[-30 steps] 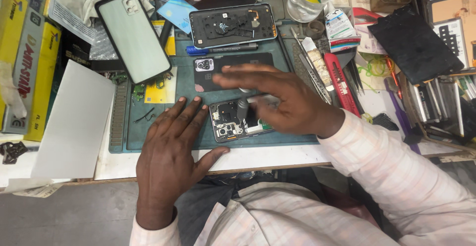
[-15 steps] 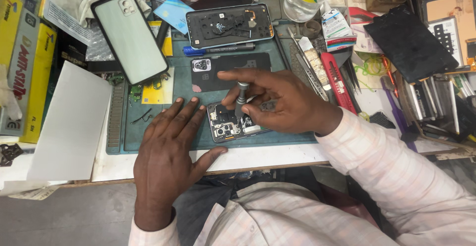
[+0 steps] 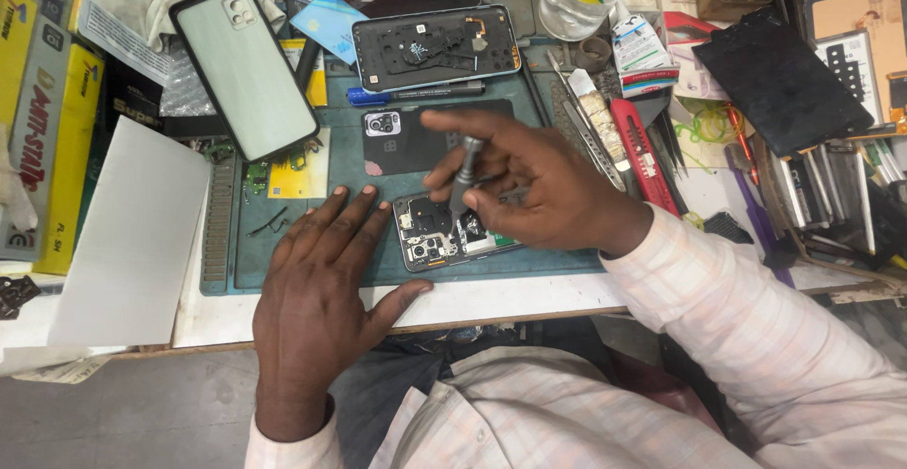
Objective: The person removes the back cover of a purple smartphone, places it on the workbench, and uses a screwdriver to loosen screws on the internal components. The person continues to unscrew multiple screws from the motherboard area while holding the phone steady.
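- Gripping a grey screwdriver (image 3: 464, 178), the right hand (image 3: 543, 190) now stands it upright on the opened phone (image 3: 444, 230).
- Left hand (image 3: 316, 285) stays flat, holding nothing.

My phone repair workbench, green work mat (image 3: 283, 252), opened phones (image 3: 435, 46), loose back cover (image 3: 244, 70), tweezers (image 3: 590, 134), parts boxes (image 3: 57, 138) crowding around me.

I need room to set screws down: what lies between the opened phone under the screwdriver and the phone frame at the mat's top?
In the head view, a dark back cover and a blue pen lie between opened phone and frame.
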